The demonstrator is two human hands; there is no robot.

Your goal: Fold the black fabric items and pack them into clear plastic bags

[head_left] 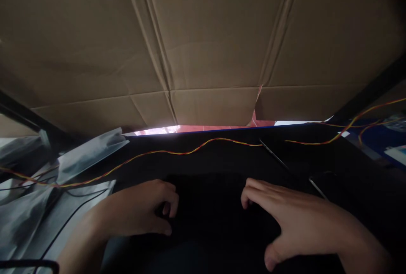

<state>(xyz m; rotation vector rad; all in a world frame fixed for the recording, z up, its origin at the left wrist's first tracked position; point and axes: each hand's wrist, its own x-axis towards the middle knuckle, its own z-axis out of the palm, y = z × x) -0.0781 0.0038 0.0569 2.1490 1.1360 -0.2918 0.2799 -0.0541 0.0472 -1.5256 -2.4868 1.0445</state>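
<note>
- Straight to the middle: dark patch (pixel 206 193) on the black surface (pixel 228 160), right between the hands, too dark to tell from shadow.
- On its left: left hand (pixel 139 208), back uppermost, fingers curled, thumb parted from them across a dark gap; impossible to tell if touching anything.
- Over on the right: right hand (pixel 294 217), fingers bent and close together, thumb spread wide; contact impossible to tell here too.
- Just beyond that hand: near slab (pixel 326 184), thin and dark with a shiny edge; farther back, far slab (pixel 275 151).
- Across the back: red-and-yellow wire (pixel 187 152), vanishing at the far slab, out again rightward!
- Beside the left arm: pale bag (pixel 82 198), black cable (pixel 68 220) across it; past that, pale packet (pixel 91 155).
- Behind it all: creased cardboard (pixel 215 45), reddish strip (pixel 196 128) showing below.
</note>
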